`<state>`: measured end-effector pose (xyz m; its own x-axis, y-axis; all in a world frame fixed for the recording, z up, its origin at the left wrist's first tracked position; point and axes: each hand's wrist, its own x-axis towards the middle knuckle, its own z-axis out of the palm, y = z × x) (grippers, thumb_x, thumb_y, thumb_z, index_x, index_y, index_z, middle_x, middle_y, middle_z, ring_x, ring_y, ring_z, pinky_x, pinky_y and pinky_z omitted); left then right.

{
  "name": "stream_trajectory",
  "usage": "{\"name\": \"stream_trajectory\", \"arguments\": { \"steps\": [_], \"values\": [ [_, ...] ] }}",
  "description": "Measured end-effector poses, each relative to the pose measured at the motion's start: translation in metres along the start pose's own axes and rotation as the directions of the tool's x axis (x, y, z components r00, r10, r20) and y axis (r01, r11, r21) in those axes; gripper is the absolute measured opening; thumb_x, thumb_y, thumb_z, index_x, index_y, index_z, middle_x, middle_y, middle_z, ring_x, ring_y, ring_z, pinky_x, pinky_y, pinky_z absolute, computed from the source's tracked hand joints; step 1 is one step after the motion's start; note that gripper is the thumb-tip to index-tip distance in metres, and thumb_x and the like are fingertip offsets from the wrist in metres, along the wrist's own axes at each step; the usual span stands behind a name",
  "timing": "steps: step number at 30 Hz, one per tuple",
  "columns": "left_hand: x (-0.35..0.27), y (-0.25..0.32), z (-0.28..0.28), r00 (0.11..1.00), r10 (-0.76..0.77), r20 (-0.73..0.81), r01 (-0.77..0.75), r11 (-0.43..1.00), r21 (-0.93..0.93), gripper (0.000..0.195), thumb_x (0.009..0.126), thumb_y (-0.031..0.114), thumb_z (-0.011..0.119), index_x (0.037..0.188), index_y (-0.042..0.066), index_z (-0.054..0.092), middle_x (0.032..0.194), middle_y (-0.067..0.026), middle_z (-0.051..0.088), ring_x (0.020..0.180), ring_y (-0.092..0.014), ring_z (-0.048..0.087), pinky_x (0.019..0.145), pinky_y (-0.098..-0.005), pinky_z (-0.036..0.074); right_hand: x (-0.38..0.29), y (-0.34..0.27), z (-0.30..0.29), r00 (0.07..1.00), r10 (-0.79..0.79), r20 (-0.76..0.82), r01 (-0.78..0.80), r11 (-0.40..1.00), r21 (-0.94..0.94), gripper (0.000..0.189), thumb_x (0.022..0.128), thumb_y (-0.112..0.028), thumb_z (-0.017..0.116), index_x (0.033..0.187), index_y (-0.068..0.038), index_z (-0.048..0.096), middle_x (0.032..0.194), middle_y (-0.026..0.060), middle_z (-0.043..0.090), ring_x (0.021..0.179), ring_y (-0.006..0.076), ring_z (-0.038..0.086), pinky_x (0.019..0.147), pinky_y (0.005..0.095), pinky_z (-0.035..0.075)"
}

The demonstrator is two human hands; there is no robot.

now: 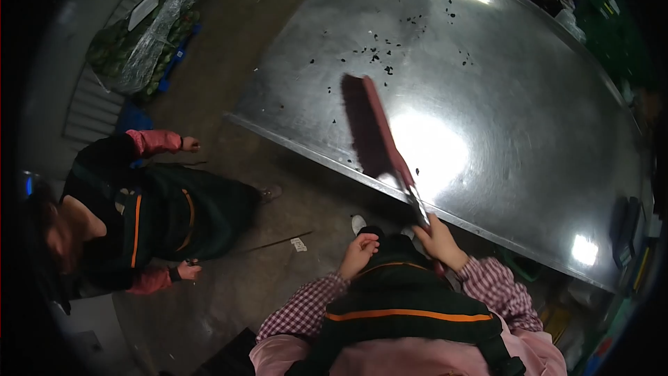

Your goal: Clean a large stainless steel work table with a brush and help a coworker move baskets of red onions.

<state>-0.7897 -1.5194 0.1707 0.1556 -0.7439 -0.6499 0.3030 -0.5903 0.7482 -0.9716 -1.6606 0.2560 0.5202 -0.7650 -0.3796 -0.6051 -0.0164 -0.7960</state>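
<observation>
My right hand grips the handle of a red bench brush with long dark reddish bristles. The brush extends over the near edge of a stainless steel table, bristles towards the left; some of its outline is blurred. Dark scraps lie scattered on the metal beyond the brush tip and farther back. In front of my dark apron, my left hand is loosely curled, with nothing visible in it. It is apart from the table and the brush.
A co-worker in a dark apron stands at the left, past the table corner. Plastic-wrapped green produce sits behind them by the wall. A paper scrap lies on the floor. Dark flat objects rest at the table's right end.
</observation>
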Motion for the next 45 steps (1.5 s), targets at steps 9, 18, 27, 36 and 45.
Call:
{"name": "stream_trajectory", "arguments": {
  "steps": [9, 18, 27, 36, 45],
  "values": [
    [-0.023, 0.01, -0.043, 0.985, 0.108, -0.136, -0.107, 0.994, 0.013, 0.019, 0.089, 0.008, 0.049, 0.107, 0.003, 0.053, 0.093, -0.005, 0.061, 0.078, -0.008, 0.057, 0.069, -0.0197, 0.045, -0.014, 0.029, -0.07, 0.942, 0.188, -0.278, -0.156, 0.979, 0.135, 0.028, 0.081, -0.023, 0.059, 0.093, 0.0, 0.05, 0.068, 0.0063, 0.049, 0.062, 0.013, 0.044, 0.055, 0.0281, 0.039],
    [0.064, 0.106, -0.174, 0.913, 0.349, -0.209, -0.353, 0.935, 0.018, 0.018, 0.089, 0.006, 0.048, 0.106, 0.0, 0.053, 0.089, -0.0071, 0.061, 0.075, -0.009, 0.058, 0.066, -0.0209, 0.047, -0.085, 0.024, 0.059, 0.852, 0.415, -0.32, -0.402, 0.909, 0.11, 0.016, 0.081, -0.01, 0.053, 0.086, -0.002, 0.041, 0.061, 0.0125, 0.047, 0.055, 0.0193, 0.046, 0.053, 0.0338, 0.039],
    [0.142, 0.208, -0.309, 0.878, 0.42, -0.229, -0.415, 0.907, 0.071, 0.017, 0.088, 0.004, 0.048, 0.103, 0.001, 0.054, 0.092, -0.0069, 0.06, 0.073, -0.01, 0.058, 0.063, -0.0204, 0.046, 0.083, -0.149, 0.134, 0.839, 0.488, -0.24, -0.281, 0.767, 0.577, 0.018, 0.084, -0.014, 0.058, 0.08, -0.01, 0.041, 0.051, -0.0032, 0.038, 0.036, 0.0058, 0.036, 0.031, 0.024, 0.029],
    [0.158, 0.203, -0.324, 0.713, 0.633, -0.301, -0.513, 0.764, 0.392, 0.02, 0.078, 0.001, 0.056, 0.098, 0.0, 0.056, 0.087, -0.0095, 0.061, 0.078, -0.015, 0.058, 0.07, -0.0267, 0.047, 0.059, -0.045, 0.071, 0.588, 0.699, -0.406, -0.452, 0.701, 0.552, 0.019, 0.086, -0.025, 0.05, 0.09, -0.008, 0.043, 0.051, -0.0017, 0.035, 0.034, 0.0103, 0.035, 0.03, 0.0259, 0.03],
    [0.133, 0.2, -0.344, 0.739, 0.627, -0.249, -0.559, 0.776, 0.292, 0.016, 0.08, 0.004, 0.053, 0.095, 0.004, 0.057, 0.088, -0.0115, 0.057, 0.078, -0.021, 0.06, 0.066, -0.0291, 0.047, 0.197, -0.077, 0.154, 0.938, 0.3, -0.174, -0.319, 0.943, -0.097, 0.034, 0.085, -0.022, 0.056, 0.105, 0.004, 0.05, 0.092, 0.0152, 0.058, 0.077, 0.0214, 0.053, 0.07, 0.0342, 0.044]
  ]
}}
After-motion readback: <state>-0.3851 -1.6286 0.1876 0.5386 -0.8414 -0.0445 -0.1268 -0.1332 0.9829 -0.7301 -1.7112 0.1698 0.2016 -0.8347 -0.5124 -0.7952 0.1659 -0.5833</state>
